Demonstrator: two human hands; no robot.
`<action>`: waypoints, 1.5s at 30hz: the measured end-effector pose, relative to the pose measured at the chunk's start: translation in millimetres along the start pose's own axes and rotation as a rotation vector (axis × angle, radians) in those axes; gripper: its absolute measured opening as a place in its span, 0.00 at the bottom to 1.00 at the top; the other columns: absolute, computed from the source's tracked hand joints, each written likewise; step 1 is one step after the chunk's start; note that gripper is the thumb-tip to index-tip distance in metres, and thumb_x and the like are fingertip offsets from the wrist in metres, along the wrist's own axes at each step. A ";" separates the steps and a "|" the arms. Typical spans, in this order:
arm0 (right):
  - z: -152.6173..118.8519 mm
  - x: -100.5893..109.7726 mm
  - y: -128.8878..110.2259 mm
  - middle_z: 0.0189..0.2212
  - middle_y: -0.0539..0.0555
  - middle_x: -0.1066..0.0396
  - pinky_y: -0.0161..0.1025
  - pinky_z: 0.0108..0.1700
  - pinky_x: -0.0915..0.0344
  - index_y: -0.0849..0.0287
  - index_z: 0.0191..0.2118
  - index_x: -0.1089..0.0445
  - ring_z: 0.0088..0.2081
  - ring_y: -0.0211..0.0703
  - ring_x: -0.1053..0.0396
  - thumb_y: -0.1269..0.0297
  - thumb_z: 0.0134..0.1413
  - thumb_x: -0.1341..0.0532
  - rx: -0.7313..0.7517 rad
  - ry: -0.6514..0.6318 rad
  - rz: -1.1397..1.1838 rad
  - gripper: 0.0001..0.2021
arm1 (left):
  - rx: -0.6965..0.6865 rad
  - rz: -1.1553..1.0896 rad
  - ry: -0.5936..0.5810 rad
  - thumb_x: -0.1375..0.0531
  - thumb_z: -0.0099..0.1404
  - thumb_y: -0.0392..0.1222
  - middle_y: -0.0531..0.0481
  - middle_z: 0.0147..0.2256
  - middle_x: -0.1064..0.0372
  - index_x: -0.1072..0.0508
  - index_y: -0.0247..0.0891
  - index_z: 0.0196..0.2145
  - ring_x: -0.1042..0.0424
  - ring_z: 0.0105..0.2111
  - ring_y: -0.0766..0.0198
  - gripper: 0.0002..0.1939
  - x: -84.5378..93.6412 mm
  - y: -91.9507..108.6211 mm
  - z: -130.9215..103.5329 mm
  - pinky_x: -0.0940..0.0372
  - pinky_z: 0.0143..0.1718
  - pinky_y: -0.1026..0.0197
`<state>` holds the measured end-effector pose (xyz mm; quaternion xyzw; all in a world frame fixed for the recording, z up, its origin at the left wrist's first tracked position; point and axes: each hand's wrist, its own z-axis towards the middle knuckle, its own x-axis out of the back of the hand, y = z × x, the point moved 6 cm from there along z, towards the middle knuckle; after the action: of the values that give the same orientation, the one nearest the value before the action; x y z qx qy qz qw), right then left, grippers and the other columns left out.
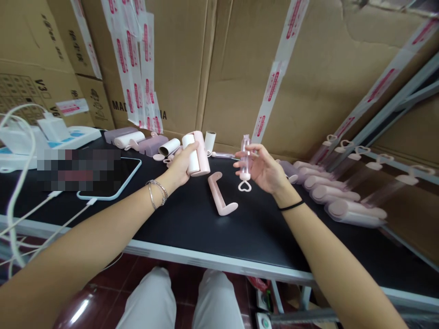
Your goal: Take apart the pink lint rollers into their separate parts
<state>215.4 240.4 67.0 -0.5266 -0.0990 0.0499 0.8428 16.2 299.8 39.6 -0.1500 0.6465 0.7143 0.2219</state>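
Note:
My left hand is closed around a white sticky lint roll and the pink curved cover lying along its side. Between the thumb and fingers of my right hand stands a clear pinkish tube handle, upright, its pale heart-shaped loop pointing down. A pink U-shaped bracket rests on the black tabletop between and below both hands. Behind them, another white roll stands on end, and a clear handle lies flat.
Assembled pink lint rollers with heart-loop handles line the right side. Purple covers and loose rolls lie at back left. Near the left edge are a phone, charging cables and a power strip. Cardboard walls the back.

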 end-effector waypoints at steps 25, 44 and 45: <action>-15.8 -40.5 -16.6 0.34 0.54 0.28 0.38 0.31 0.44 0.57 0.38 0.35 0.33 0.45 0.31 0.56 0.60 0.48 0.147 -0.228 -1.307 0.11 | -0.140 0.290 -0.362 0.32 0.51 0.48 0.51 0.31 0.31 0.34 0.37 0.40 0.29 0.29 0.64 0.22 -21.2 -1.1 -20.0 0.31 0.30 0.61; -22.6 -52.1 -15.6 0.35 0.56 0.26 0.38 0.30 0.49 0.59 0.38 0.40 0.34 0.48 0.28 0.57 0.63 0.54 0.011 -0.331 -1.564 0.12 | -0.208 0.494 -0.344 0.33 0.50 0.49 0.47 0.38 0.31 0.34 0.34 0.42 0.30 0.38 0.59 0.25 -27.4 -2.2 -25.8 0.32 0.40 0.56; -22.9 -53.1 -15.2 0.35 0.56 0.26 0.38 0.30 0.48 0.59 0.39 0.40 0.34 0.48 0.28 0.58 0.63 0.54 0.012 -0.335 -1.569 0.12 | -0.208 0.491 -0.342 0.34 0.50 0.48 0.47 0.38 0.31 0.34 0.34 0.42 0.30 0.38 0.59 0.25 -27.2 -2.6 -26.1 0.32 0.39 0.57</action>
<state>168.3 203.6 64.8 -0.2846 -0.5654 -0.4782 0.6088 39.0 270.7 48.0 0.1110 0.5403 0.8236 0.1317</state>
